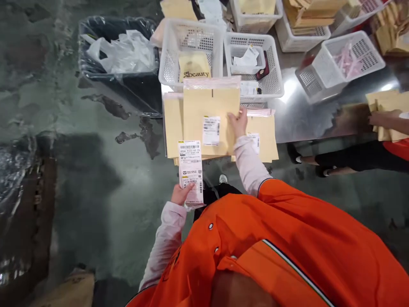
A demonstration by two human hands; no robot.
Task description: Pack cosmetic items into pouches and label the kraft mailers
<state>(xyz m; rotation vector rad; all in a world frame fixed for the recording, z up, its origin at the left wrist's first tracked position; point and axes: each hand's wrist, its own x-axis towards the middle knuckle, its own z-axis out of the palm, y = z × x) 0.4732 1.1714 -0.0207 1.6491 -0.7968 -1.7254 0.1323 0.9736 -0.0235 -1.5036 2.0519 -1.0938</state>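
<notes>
My left hand (182, 193) is closed on a folded strip of printed shipping labels (191, 164), its thumb lying across the lower part. My right hand (238, 123) grips the right edge of a tan mailing envelope (194, 115), thumb on the front. That envelope has a pinkish-white flap strip along the top and carries a white shipping label (211, 130) near its middle. Under and beside it lie other envelopes: a stack (173, 128) to the left and a labelled one (267, 136) to the right. My right fingertips are partly hidden.
White plastic baskets (192, 26) stand behind the envelopes on the metal table (287, 121); one holds a smaller basket (247, 68). A lined black bin (128, 91) is at the left. At the right, another person's hand (380, 119) holds envelopes.
</notes>
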